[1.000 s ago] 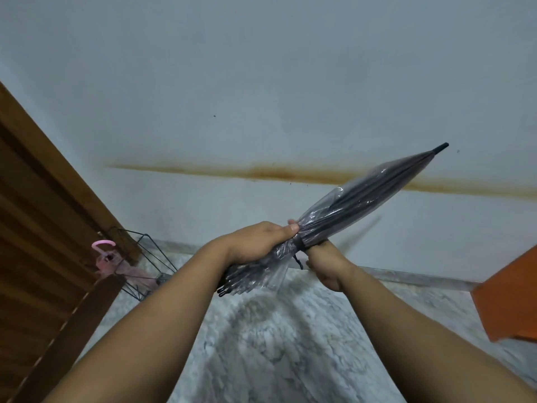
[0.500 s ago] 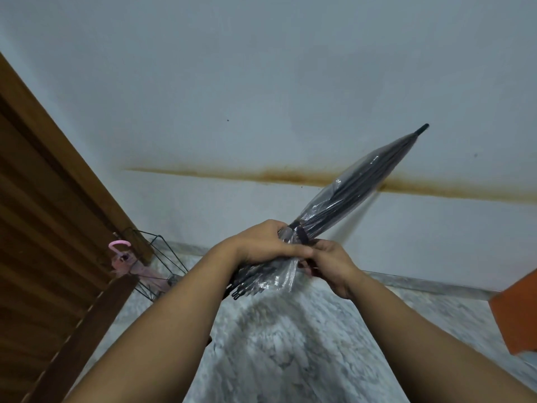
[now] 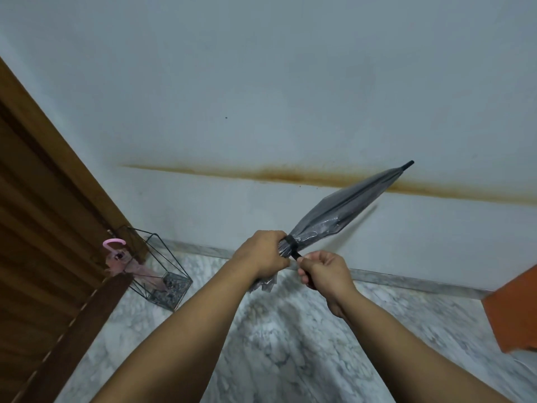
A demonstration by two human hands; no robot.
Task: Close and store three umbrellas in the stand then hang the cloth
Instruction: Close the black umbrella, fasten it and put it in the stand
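Note:
A folded clear umbrella with dark ribs (image 3: 343, 207) slants up to the right, its black tip near the wall's rust stain. My left hand (image 3: 263, 254) is wrapped around its gathered canopy. A black strap (image 3: 291, 246) circles the canopy right beside that hand. My right hand (image 3: 325, 271) pinches the strap's loose end and also grips the dark shaft below. A black wire umbrella stand (image 3: 162, 269) sits on the floor at the left. It holds a pink umbrella (image 3: 130, 264) with a curved pink handle.
A brown slatted wooden door (image 3: 37, 228) fills the left side, close to the stand. An orange object (image 3: 511, 312) pokes in at the right edge. The floor is grey marble (image 3: 290, 344) and a pale wall rises behind.
The strap has been drawn around the canopy, and my right hand has pulled back to the right with its end. The umbrella's tip has swung lower and rightward since half a second ago.

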